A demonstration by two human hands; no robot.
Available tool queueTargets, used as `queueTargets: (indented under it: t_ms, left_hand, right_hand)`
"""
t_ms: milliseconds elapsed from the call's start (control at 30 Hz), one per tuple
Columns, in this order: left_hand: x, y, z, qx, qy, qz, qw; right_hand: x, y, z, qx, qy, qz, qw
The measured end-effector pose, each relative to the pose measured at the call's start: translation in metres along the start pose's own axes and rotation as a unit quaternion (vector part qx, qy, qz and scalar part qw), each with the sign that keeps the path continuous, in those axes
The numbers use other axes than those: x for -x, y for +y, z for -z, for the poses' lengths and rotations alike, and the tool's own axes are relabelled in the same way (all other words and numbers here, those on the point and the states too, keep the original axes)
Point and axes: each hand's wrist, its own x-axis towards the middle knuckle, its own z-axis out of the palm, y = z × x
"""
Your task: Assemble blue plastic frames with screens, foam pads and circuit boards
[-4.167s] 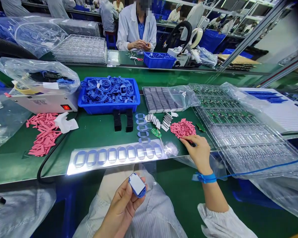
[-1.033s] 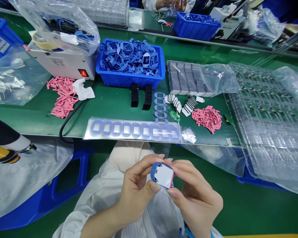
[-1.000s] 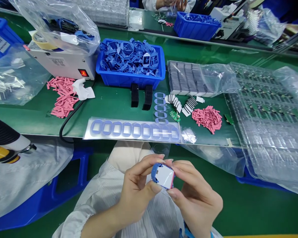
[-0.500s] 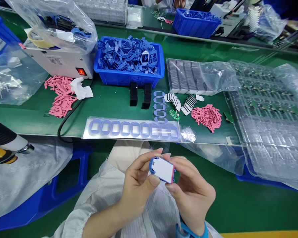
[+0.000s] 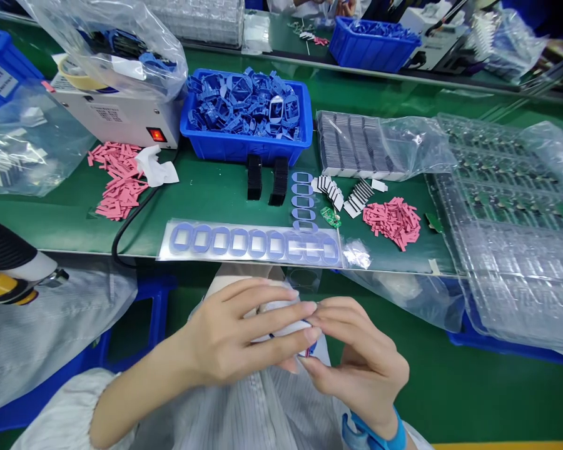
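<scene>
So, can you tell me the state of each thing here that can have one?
Left hand, closed over blue-framed part, mostly hidden
Right hand, pinching that part
Blue crate, heaped with blue frames
Machine switch, lit red
Clear plastic tray, holding green circuit boards

The white rectangular block (image 5: 276,310) you are holding shows a smooth face, but too little of it is visible to tell its material. Ahead of you, the blue rectangular plastic crate (image 5: 234,150) looks glossy, and the blue moulded plastic frames (image 5: 244,106) heaped inside it have a smooth, softer sheen. The clear polythene bag (image 5: 98,37) is thin and shiny, and the clear formed plastic trays (image 5: 511,275) are glossy. The pink rubbery strips (image 5: 394,222) look matt, the green bench mat (image 5: 216,200) smooth and semi-gloss, and your pale striped smock (image 5: 244,412) soft woven cloth.
</scene>
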Motion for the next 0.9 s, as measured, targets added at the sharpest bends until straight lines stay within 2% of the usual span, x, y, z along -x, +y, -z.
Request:
queueTargets:
  t_ms: [133,400,633,900]
  left_hand:
    - [0.000,0.002,-0.002,0.005,-0.033,-0.037,0.999]
    - [0.004,0.001,-0.005,0.058,-0.045,-0.040,0.996]
    - [0.004,-0.001,-0.006,0.046,-0.061,-0.058,0.995]
    - [0.014,0.001,-0.015,0.045,-0.024,-0.084,0.995]
  right_hand:
    - [-0.001,-0.001,0.001,-0.003,-0.009,0.001,1.000]
    - [0.000,-0.003,0.004,0.012,-0.011,0.004,1.000]
    - [-0.002,-0.002,0.002,0.028,-0.008,0.007,1.000]
    - [0.000,-0.002,0.005,0.037,-0.015,0.035,0.999]
